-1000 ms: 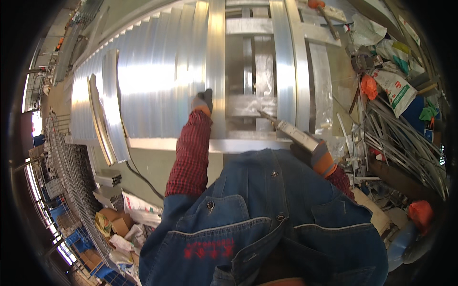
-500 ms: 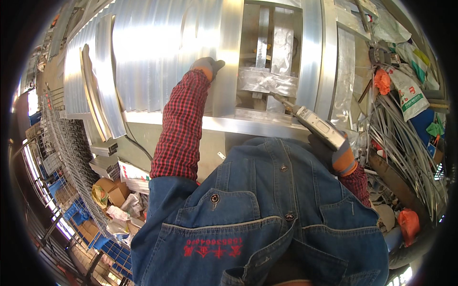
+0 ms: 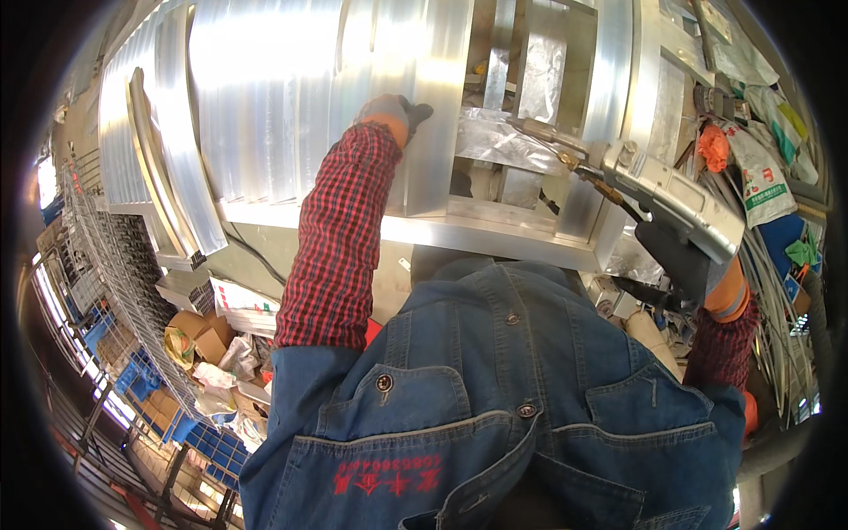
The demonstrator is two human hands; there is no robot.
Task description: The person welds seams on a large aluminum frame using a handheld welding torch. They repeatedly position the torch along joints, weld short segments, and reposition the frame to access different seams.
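My left hand, in a grey and orange glove, rests on a row of shiny ribbed metal profiles. One finger stretches to the right; the others are partly hidden. My right hand, gloved too, is closed around a silver, box-shaped welding gun. Its slim nozzle and a brass-coloured fitting point left, over a short bright crosspiece inside the open metal frame. Whether the nozzle tip touches the crosspiece I cannot tell.
Loose curved metal strips lie at the left of the profiles. Right of the frame are white bags, an orange bag and a bundle of thin metal strips. Cardboard boxes and wire racks stand at the lower left.
My right hand has moved to the right with the welding gun, which now shows more of its body and brass fitting. My left hand stays on the profiles. The whole view has shifted slightly.
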